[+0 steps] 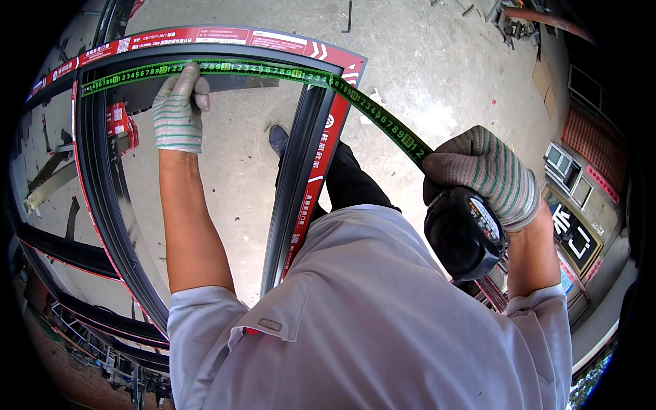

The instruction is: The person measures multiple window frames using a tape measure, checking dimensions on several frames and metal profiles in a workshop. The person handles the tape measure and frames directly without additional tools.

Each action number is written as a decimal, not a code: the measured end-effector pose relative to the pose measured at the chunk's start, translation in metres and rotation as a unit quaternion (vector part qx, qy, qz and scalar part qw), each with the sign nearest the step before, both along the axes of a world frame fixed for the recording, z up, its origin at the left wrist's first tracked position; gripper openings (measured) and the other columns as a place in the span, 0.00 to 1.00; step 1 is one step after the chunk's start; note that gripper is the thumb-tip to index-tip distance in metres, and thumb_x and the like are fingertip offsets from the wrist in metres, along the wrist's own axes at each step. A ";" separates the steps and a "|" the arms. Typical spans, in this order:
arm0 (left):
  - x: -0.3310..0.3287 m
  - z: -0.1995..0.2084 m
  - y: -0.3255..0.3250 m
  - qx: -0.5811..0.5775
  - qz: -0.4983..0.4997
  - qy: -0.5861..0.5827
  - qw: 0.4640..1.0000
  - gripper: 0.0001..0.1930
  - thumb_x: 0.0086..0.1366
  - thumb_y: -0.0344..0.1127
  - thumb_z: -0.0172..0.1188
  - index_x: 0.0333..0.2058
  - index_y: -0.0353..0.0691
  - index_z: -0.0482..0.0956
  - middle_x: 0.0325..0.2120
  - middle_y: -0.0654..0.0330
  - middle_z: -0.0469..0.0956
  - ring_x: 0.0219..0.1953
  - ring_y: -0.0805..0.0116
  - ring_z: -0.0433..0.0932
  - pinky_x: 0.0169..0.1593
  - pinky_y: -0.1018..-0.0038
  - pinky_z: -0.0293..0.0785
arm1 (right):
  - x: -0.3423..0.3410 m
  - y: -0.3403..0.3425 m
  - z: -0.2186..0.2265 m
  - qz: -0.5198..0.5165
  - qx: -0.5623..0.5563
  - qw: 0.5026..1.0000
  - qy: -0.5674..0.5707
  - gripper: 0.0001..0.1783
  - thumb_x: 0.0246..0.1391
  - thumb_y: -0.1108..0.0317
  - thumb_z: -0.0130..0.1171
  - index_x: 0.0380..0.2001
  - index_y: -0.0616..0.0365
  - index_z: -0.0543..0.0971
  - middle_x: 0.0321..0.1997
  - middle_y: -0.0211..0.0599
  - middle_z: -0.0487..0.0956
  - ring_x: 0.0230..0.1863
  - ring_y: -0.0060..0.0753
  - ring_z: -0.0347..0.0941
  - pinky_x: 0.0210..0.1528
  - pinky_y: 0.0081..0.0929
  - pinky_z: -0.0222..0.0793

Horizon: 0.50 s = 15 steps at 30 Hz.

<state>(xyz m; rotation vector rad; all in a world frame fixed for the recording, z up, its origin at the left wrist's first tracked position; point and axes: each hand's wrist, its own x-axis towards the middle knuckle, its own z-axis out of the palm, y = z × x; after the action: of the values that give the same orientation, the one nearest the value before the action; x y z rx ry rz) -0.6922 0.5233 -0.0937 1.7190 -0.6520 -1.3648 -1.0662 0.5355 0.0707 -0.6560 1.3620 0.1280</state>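
Observation:
A green tape measure blade (260, 69) with dark markings lies along the top rail of a dark window frame (301, 157). Past the frame's right corner it bends down to the black tape measure case (459, 236). My right hand (488, 174), in a striped knit glove with grey fingers, is closed around the case and the blade's near end. My left hand (179, 113), gloved the same way, has its fingers closed at the blade, one fingertip over its markings. The blade's far end meets the frame's inner edge at left.
Red and white printed protective film (318, 184) covers the frame's outer faces. More frame bars (65, 258) extend to the left. Scraps lie on the concrete floor (403, 61). Small window frames (570, 171) and a dark sign board (574, 232) stand at right.

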 end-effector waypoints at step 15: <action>-0.004 0.006 0.002 0.001 0.003 0.006 1.000 0.10 0.67 0.37 0.63 0.27 0.41 0.78 0.15 0.63 0.74 0.15 0.77 0.67 0.20 0.80 0.60 | -0.002 0.006 0.006 0.002 -0.004 1.000 0.008 0.16 0.53 0.62 0.60 0.20 0.64 0.84 0.16 0.32 0.78 0.17 0.18 0.70 0.26 0.21 0.68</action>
<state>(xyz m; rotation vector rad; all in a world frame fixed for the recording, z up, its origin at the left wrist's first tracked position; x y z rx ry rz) -0.6960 0.5257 -0.0877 1.7118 -0.6377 -1.3722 -1.0678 0.5416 0.0768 -0.6660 1.3764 0.1322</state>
